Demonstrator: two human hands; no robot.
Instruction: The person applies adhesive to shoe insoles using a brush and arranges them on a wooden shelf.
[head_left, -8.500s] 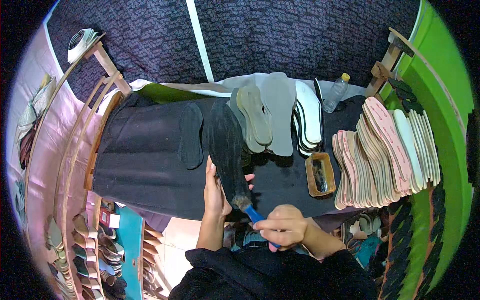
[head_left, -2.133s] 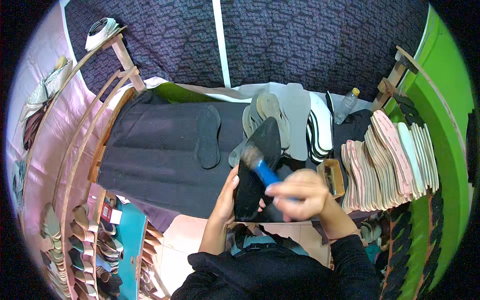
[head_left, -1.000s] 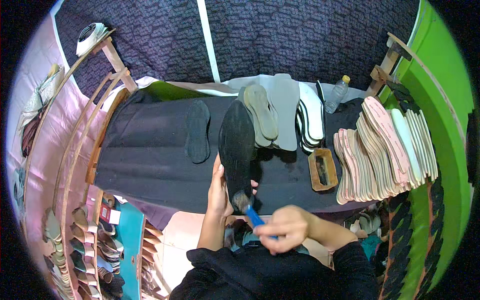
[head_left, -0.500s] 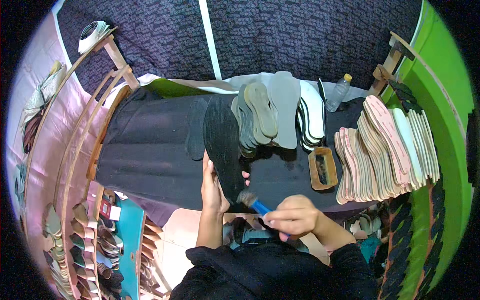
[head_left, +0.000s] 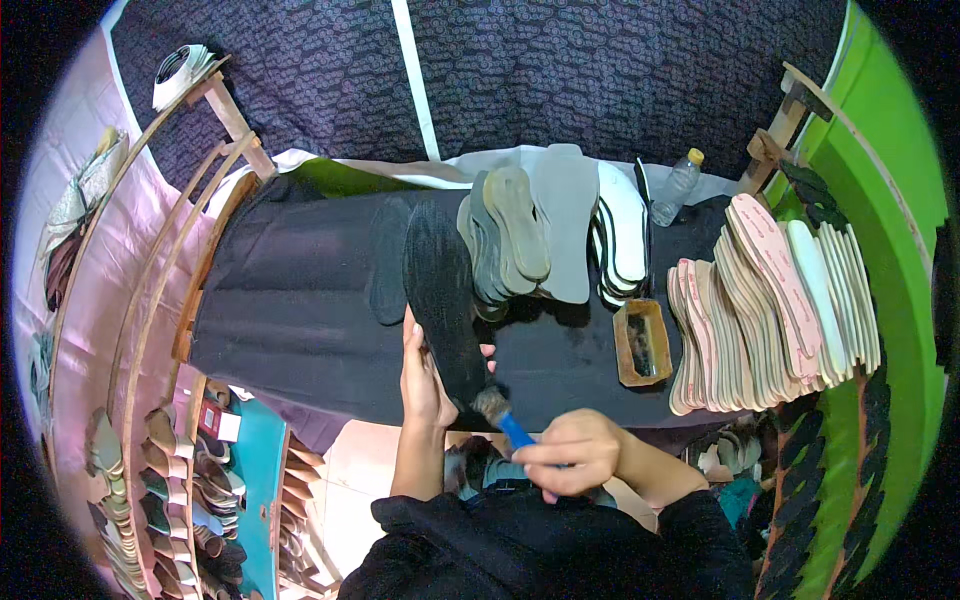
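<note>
Head view: your left hand (head_left: 425, 375) grips a black sole (head_left: 445, 300) at the counter's (head_left: 280, 300) near edge; your right hand (head_left: 570, 455) pinches a blue-handled brush (head_left: 503, 418) touching it.

A bench (head_left: 280, 310) covered in black cloth carries everything. On its left part lies one dark sole (head_left: 388, 262), flat on the cloth. At the far middle a fanned pile of grey soles (head_left: 530, 230) rests, with a stack of white soles (head_left: 622, 235) just to its right. A clear bottle (head_left: 677, 187) with a yellow cap stands at the far right. Nearer, a small brown tray (head_left: 641, 343) sits on the cloth. Along the right end pink soles (head_left: 750, 290) overlap in a long row.
</note>
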